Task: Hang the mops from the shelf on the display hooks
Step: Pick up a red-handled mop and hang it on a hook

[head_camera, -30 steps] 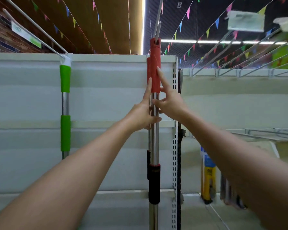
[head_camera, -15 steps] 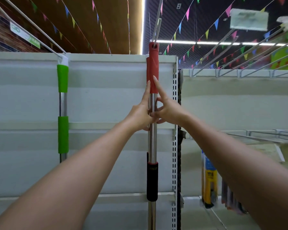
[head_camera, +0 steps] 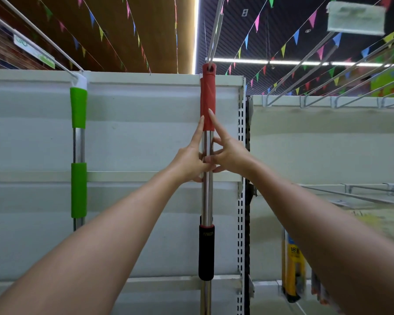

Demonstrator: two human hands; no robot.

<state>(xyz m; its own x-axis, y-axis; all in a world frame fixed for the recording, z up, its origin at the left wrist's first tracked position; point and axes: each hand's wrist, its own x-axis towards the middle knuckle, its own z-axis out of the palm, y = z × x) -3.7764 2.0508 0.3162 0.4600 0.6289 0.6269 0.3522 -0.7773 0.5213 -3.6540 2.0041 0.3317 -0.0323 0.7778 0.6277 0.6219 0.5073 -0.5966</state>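
A mop handle with a red top grip (head_camera: 208,98), steel shaft and black lower grip hangs upright in the middle, its top eye on a long display hook (head_camera: 215,30). A second red grip shows just behind it. My left hand (head_camera: 191,158) and my right hand (head_camera: 229,155) hold the steel shaft from either side just below the red grip, index fingers stretched up along it. Further left, a green-gripped mop handle (head_camera: 78,110) hangs from another hook (head_camera: 43,37). The mop heads are out of view.
White shelf back panels (head_camera: 146,133) stand behind the mops, with a perforated upright (head_camera: 241,178) to the right. Several bare wire hooks (head_camera: 316,64) stick out at upper right. Yellow packaged goods (head_camera: 292,264) hang low on the right.
The red-gripped mop has settled lower on the hook, and both hands have slid down from the red grip onto the steel shaft.
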